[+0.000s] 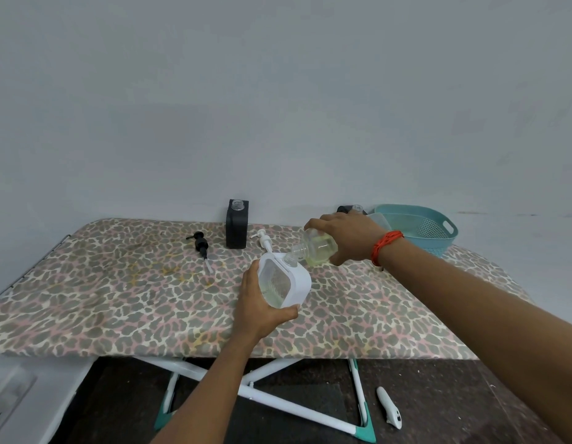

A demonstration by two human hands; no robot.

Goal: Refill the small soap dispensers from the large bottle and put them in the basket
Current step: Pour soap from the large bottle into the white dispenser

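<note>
My left hand [260, 307] grips a white square soap dispenser [286, 282] with a clear window, tilted above the table's middle; pale liquid shows inside. My right hand [345, 237] holds a clear bottle [316, 249] of yellowish soap tipped on its side, its open neck touching the dispenser's opening. A black square dispenser [236, 227] stands uncapped at the back. A black pump head [200, 243] and a white pump head [264, 240] lie loose on the table. The teal basket [438, 229] sits at the back right, with another dark dispenser [350, 209] partly hidden behind my right hand.
The table is a folding board with a leopard-print cover [118, 299] against a plain wall. White and teal legs [294, 402] cross beneath it. A small white device [388, 408] lies on the dark floor at the right.
</note>
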